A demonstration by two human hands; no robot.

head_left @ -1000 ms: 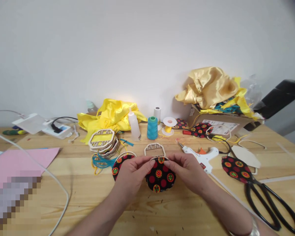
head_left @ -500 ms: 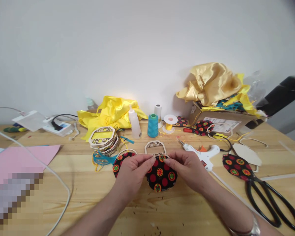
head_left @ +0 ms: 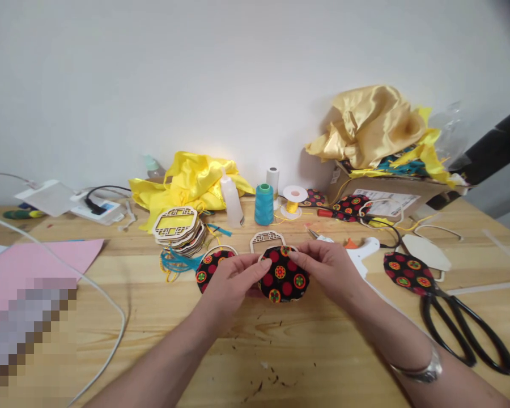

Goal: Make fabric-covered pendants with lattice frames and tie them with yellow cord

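A black fabric-covered disc (head_left: 284, 277) with red dots and bright flowers is held upright above the table. My left hand (head_left: 233, 283) pinches its upper left edge, thumb in front. On its upper right edge, my right hand (head_left: 329, 269) pinches too; the fingers behind the disc are hidden. Just behind it lies a wooden lattice frame (head_left: 267, 242), partly covered. A second patterned disc (head_left: 212, 269) rests on the table beside my left hand. The white glue gun (head_left: 363, 255) lies beyond my right hand, partly hidden by it.
Stacked lattice frames (head_left: 176, 226) and yellow cloth (head_left: 191, 187) are at the back left. Nearby stand a bottle (head_left: 232, 201) and blue thread (head_left: 264, 205). Black-handled scissors (head_left: 467, 334) lie right, under a patterned piece (head_left: 408, 273). A carton (head_left: 382, 198) stands behind; a white cable (head_left: 106, 306) curves left.
The held disc has moved slightly up and right in view, together with both hands. The camera view has shifted a little. Both hands keep their grip.
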